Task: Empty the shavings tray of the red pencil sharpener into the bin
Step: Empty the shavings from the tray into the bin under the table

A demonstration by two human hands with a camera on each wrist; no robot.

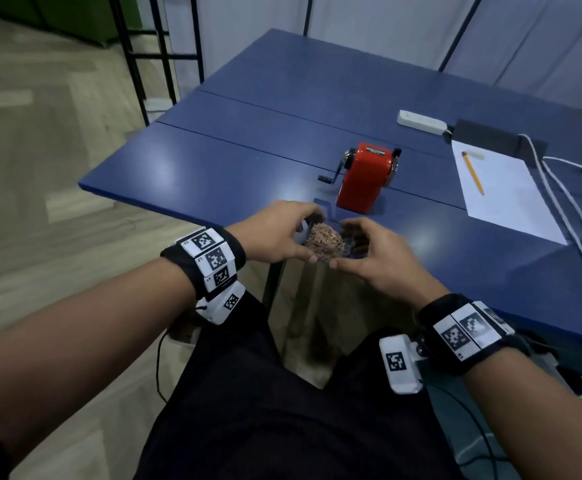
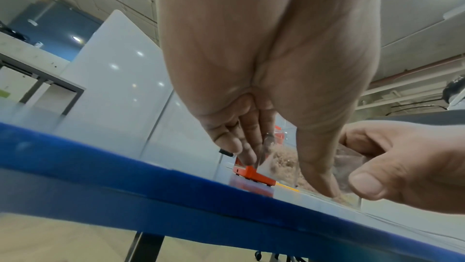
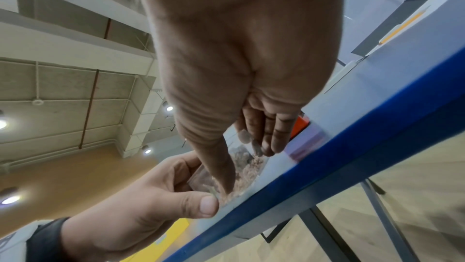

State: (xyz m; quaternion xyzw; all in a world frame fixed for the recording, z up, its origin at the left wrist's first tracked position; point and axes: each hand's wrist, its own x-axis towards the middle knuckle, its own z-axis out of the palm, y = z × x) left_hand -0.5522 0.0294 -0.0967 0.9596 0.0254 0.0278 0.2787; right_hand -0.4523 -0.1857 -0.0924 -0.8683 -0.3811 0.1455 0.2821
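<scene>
The red pencil sharpener [image 1: 365,178] stands upright on the blue table [image 1: 213,174], its crank to the left. Just in front of it, at the table's near edge, is the clear shavings tray [image 1: 329,253], heaped with brown shavings [image 1: 324,237]. My left hand [image 1: 303,237] grips the tray's left side, thumb near and fingers far. My right hand [image 1: 341,244] grips its right side the same way. In the left wrist view my thumb [image 2: 317,171] lies against the clear wall in front of the shavings [image 2: 281,161]. The right wrist view shows the shavings [image 3: 249,169] behind my thumb. No bin is in view.
A white sheet [image 1: 504,202] with a yellow pencil [image 1: 473,173] lies to the right of the sharpener. Behind it are a white power strip [image 1: 421,122], a black box [image 1: 490,136] and white cables [image 1: 559,209]. A table leg [image 1: 272,282] and my knees are below the near edge.
</scene>
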